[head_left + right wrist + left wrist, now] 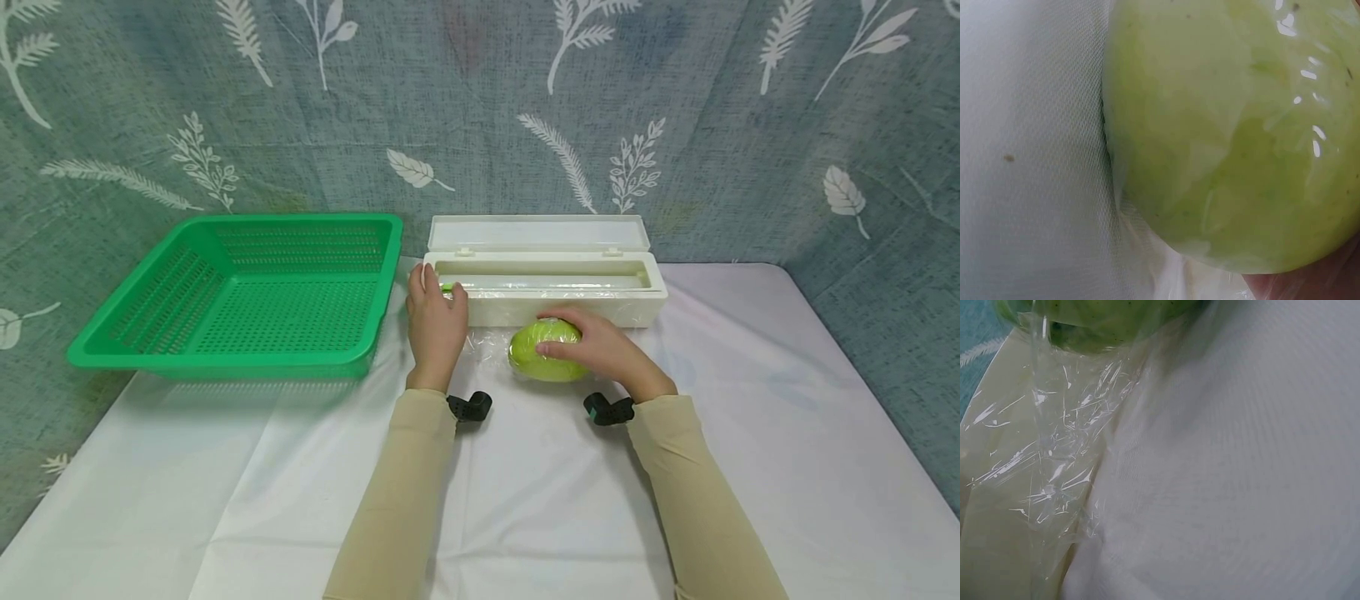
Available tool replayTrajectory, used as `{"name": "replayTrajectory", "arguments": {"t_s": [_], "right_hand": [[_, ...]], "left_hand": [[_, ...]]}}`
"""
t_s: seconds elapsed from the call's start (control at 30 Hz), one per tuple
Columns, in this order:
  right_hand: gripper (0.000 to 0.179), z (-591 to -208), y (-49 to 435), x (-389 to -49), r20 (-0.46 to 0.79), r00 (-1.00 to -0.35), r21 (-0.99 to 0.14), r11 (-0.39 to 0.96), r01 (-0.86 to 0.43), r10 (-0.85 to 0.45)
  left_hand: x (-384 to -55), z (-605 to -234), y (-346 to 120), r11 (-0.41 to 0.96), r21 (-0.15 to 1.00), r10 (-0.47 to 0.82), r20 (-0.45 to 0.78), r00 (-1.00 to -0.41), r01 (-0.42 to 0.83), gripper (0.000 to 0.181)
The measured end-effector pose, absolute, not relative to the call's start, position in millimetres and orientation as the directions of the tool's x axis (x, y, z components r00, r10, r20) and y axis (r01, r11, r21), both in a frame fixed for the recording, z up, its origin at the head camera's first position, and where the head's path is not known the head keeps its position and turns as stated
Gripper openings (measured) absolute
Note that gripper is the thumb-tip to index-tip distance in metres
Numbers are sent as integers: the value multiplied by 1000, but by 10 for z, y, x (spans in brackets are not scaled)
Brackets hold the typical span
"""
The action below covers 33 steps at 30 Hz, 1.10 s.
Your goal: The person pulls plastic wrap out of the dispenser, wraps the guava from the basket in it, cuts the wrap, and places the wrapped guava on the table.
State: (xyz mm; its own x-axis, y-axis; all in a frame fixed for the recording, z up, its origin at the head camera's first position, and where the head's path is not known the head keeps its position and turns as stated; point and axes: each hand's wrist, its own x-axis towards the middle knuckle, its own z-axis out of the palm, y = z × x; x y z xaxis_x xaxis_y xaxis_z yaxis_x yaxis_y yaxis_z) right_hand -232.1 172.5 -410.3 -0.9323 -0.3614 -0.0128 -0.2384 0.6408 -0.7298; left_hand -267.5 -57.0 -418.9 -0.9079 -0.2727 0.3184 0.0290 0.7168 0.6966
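Observation:
My right hand (600, 346) grips a smooth, light-green oval fruit (536, 362), its fingers over the far side and thumb across the top. Shiny cling film covers the fruit, as the right wrist view shows at close range. Behind it, a white cling film dispenser (570, 312) has its lid raised and a film roll inside. My left hand (438, 333) is at the dispenser's left end, with thumb and forefinger at a small green slide cutter (447, 287). Crumpled cling film (1060, 450) stretches along the dispenser's front to the fruit in the left wrist view.
A large green plastic basket (360, 358) stands left of the dispenser. White cloth (517, 508) covers the table. A patterned blue-grey curtain (480, 108) hangs behind and at both sides. Black wrist cameras (470, 407) sit at both cuffs.

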Motion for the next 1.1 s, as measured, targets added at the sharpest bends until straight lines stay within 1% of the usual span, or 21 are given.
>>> {"name": "replayTrajectory", "arguments": {"t_s": [0.63,1.1], "right_hand": [[62,-4104,1725,-2317,-11,-933,-738,633,-234,-359],[61,-4108,1719,-2322,-15,-935,-736,637,-230,-355]], "left_hand": [[-2667,-4197,-592,690,722,-282,319,-905,40,53],[-2680,-4220,-600,707,706,-282,345,-895,49,52]]}}
